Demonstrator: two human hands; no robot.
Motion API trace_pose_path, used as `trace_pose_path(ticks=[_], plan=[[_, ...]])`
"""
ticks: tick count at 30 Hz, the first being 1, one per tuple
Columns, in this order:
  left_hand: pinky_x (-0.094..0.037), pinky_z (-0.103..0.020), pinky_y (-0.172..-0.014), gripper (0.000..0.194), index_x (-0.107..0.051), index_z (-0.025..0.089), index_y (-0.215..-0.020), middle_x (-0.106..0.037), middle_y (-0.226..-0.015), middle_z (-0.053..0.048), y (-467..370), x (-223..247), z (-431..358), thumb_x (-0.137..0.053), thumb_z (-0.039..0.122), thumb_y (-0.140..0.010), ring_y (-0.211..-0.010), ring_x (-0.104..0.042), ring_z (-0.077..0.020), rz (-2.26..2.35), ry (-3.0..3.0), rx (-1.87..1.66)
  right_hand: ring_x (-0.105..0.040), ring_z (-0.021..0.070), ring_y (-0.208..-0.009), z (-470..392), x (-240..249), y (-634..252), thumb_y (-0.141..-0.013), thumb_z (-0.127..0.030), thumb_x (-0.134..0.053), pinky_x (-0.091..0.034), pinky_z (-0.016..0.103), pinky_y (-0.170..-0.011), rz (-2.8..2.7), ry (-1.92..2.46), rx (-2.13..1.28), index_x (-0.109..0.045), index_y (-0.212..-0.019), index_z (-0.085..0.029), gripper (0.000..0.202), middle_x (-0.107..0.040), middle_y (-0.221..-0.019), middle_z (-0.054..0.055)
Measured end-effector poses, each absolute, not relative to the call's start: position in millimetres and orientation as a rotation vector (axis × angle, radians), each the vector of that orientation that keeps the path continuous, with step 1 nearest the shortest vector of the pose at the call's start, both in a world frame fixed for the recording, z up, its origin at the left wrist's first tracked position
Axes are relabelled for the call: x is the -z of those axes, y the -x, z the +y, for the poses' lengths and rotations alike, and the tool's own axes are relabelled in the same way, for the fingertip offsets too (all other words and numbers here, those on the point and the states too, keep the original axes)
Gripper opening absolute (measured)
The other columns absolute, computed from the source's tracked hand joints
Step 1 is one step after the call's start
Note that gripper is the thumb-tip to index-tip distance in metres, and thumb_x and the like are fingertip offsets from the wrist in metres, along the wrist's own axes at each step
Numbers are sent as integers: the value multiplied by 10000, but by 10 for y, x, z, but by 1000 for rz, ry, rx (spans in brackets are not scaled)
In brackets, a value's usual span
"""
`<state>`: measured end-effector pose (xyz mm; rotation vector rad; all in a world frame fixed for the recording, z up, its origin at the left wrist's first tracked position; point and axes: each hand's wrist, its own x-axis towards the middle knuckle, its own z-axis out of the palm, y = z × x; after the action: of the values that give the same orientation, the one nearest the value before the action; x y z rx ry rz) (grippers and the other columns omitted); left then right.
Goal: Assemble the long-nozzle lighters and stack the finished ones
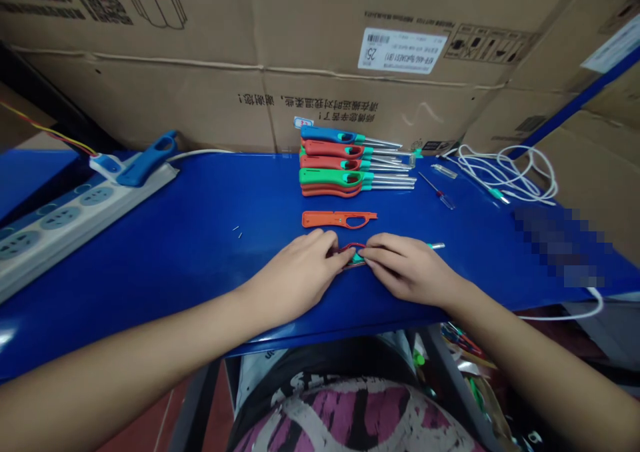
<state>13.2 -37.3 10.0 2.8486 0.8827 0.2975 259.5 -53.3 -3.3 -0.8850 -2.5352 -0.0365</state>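
Both hands meet over one long-nosed lighter (357, 258) lying low at the blue table. Its reddish body and green trigger part show between my fingertips, and its metal nozzle tip sticks out past my right hand (407, 263). My left hand (305, 269) pinches the handle side with thumb and fingers closed. The right fingers are pressed together on the trigger area, hiding most of the lighter. Just beyond my hands lies a loose orange handle shell half (323, 219). Two small metal pins (237, 229) rest to the left.
Several stacked lighters (330, 177) stand at the back against a cardboard sheet (200, 99). A screwdriver (440, 194) and a coiled white cable (525, 179) are at the right. On the left, a white power strip (100, 205) carries a blue lighter handle (150, 159).
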Motion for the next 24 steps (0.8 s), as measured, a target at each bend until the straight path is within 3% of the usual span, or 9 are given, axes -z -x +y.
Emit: trace_pose_path(ticks=[3,6,9,12,17,20,24], plan=[[-512,-390,-767,380,-605,180,-1338,-566,-993,-100,-143,-44,-380,-361,267,-1060,-896,-547,-239,879,-2963,-287,-687,207,-989,-466,-39,-2684,-953,-182,-527,-574,315,-800,-2371,1007,85,-620,-1233,-199,296,-698,-1120,103],[-514,-388,-767,366,-592,189,-1354,-577,-1032,-103,-146,-7,-386,-394,245,-1052,-914,-554,-241,897,-3006,-321,-695,238,-990,-249,-127,-2955,-936,-230,-536,-577,346,-800,-2227,1226,293,-648,-1201,-212,288,-706,-1119,95],[-530,-391,-782,365,-581,172,-1368,-600,-1044,-108,-137,-13,-389,-431,217,-1039,-931,-571,-247,884,-2996,-312,-667,300,-1059,121,-166,-3412,-916,-248,-511,-553,422,-881,-2097,1550,447,-680,-1137,-189,284,-695,-1117,120],[-550,-378,-829,376,-557,109,-1378,-641,-1069,-115,-124,-33,-376,-481,204,-1023,-975,-601,-244,893,-2888,-371,-650,329,-1064,526,-140,-3879,-857,-193,-525,-512,449,-959,-1954,1910,396,-690,-1125,-123,323,-681,-1120,178],[-563,-356,-865,281,-694,109,-1120,-676,-1062,-105,-137,-36,-335,-492,280,-1025,-984,-639,-224,936,-2744,-429,-618,333,-1111,964,-40,-4208,-865,-215,-542,-478,436,-973,-1845,2195,247,-683,-1119,-82,319,-644,-1195,229],[-575,-387,-819,301,-710,107,-1087,-681,-1051,-112,-156,-37,-329,-471,281,-1030,-976,-640,-252,943,-2832,-350,-641,299,-1002,1076,12,-4212,-849,-230,-581,-499,416,-885,-1818,2236,201,-699,-1001,-126,219,-673,-1085,186],[-580,-407,-819,322,-719,105,-1090,-691,-1053,-118,-155,-46,-321,-448,271,-1037,-980,-644,-260,938,-2857,-346,-640,260,-789,1113,2,-4231,-816,-205,-625,-499,383,-734,-1788,2226,127,-664,-792,-156,67,-663,-789,126]])
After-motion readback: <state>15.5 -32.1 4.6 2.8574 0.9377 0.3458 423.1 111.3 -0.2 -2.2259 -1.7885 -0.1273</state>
